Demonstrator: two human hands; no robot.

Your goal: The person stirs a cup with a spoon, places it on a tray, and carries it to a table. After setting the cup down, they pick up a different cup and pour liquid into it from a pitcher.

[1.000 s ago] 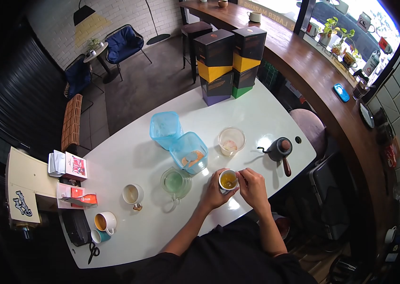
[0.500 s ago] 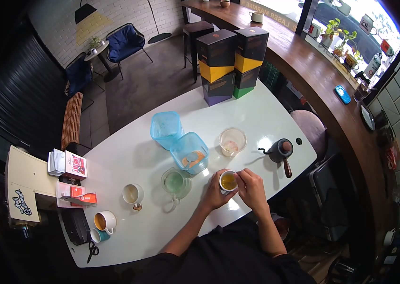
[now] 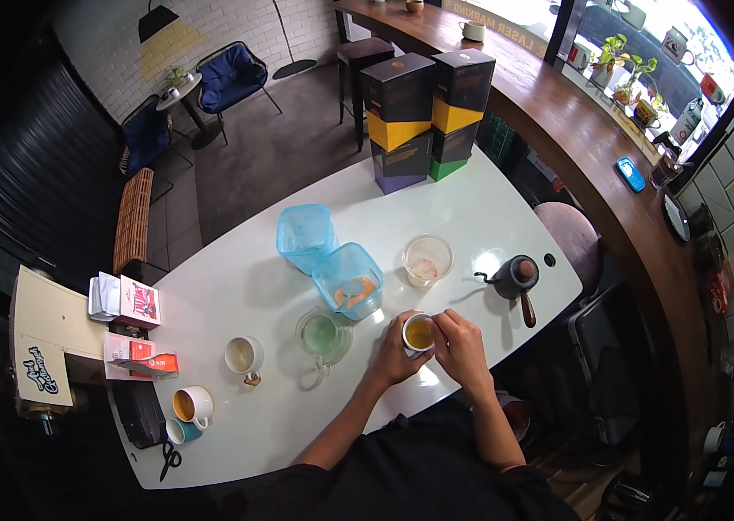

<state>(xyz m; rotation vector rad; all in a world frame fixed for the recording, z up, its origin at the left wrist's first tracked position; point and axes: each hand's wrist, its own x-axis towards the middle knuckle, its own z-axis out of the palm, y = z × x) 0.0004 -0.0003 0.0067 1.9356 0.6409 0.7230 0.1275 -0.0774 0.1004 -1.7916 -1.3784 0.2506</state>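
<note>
A small white cup (image 3: 419, 323) with yellowish liquid in it stands at the near edge of the white table. My left hand (image 3: 395, 358) is wrapped round its left side. Over the cup's right rim, my right hand (image 3: 459, 346) has its fingers pinched together; whatever they hold is hidden. Close by to the left is a glass pitcher (image 3: 322, 339) that looks greenish inside. Beyond the cup stand a blue translucent container (image 3: 351, 271) with orange-brown contents and a scoop, and a clear plastic tub (image 3: 428, 259) with some residue at its bottom.
A dark gooseneck kettle (image 3: 516, 280) with a wooden handle stands right. Another blue container (image 3: 304, 233) and stacked black boxes (image 3: 398, 95) are farther back. Leftward are a white mug (image 3: 243, 356), a mug with orange inside (image 3: 197, 406), a teal cup (image 3: 183, 432) and scissors (image 3: 169, 460).
My right fingers have shifted very slightly at the cup's rim. My left hand keeps its hold on the cup, and the things on the table stay where they were.
</note>
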